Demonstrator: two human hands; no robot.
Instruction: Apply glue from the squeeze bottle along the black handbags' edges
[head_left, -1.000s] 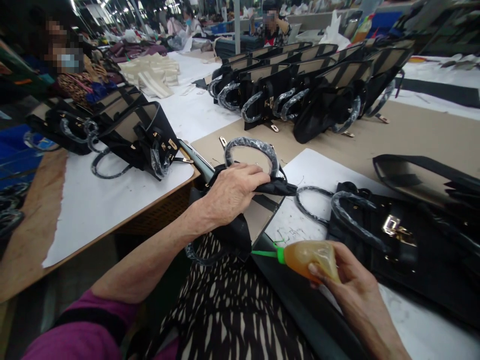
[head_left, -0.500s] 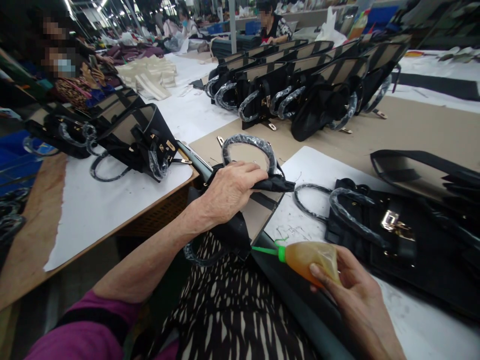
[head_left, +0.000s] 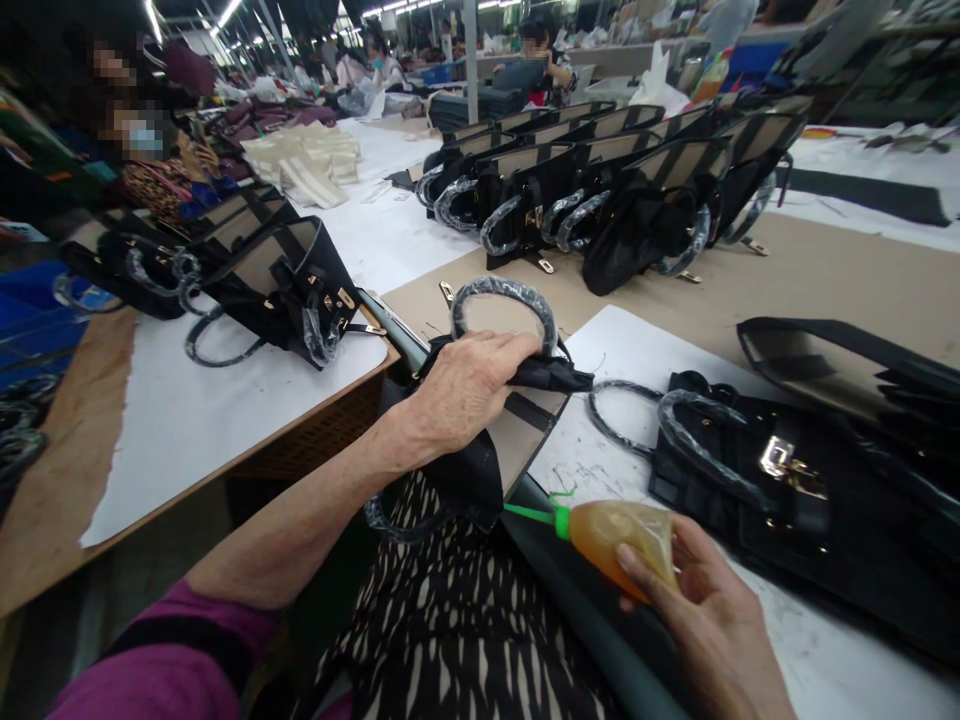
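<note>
**Glue bottle at the edge of a black handbag**

At the centre of the frame the left hand (head_left: 465, 390) lies clenched over the top edge of a black handbag (head_left: 480, 470), which hangs off the near edge of the table (head_left: 840, 270) above a patterned lap. One wrapped handle (head_left: 504, 296) of the bag stands up just beyond the fingers.

At the lower right the right hand (head_left: 701, 620) grips a soft amber glue bottle (head_left: 619, 530), its green nozzle (head_left: 529, 514) pointing left and touching, or just short of, the bag's lower edge.

Right of the bag, another black handbag (head_left: 772, 490) with a gold clasp lies flat on white paper (head_left: 622, 340). A row of handbags (head_left: 600, 190) stands along the upper middle, and more bags (head_left: 247, 270) sit at the left.
</note>
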